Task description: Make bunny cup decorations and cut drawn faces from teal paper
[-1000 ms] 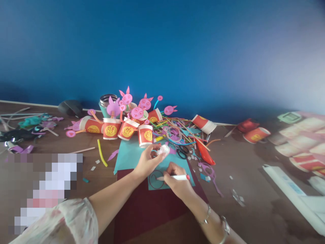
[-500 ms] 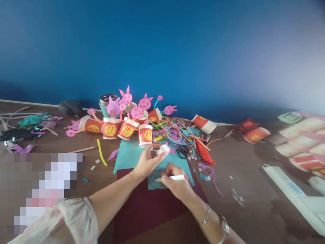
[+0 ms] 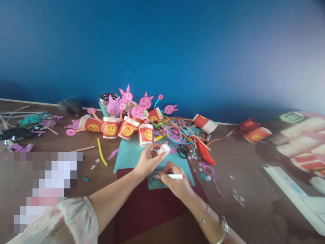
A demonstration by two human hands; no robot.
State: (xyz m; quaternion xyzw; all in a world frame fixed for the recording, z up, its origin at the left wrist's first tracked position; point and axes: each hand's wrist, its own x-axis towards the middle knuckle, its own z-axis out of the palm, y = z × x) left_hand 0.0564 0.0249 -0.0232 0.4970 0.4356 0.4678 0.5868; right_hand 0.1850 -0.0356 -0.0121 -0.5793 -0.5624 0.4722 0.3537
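Observation:
My right hand is closed around a white marker with a red end. The marker's tip rests on a small teal paper piece, where a dark round outline with smaller lines inside it shows. My left hand pinches a small, shiny white rounded thing just above and left of the right hand; its kind is unclear. Beneath the drawn piece lies a dark maroon sheet, and behind it a larger teal sheet.
Red paper cups with pink animal-face cutouts stand and lie at the back. Beside them are tangled coloured sticks and scraps, black-handled scissors and a red balloon-like thing. A white device and blurred stacked cups are at right.
The marker tip has shifted slightly up and left within the drawn outline, the right hand moving with it. My left hand stays in place with the white thing.

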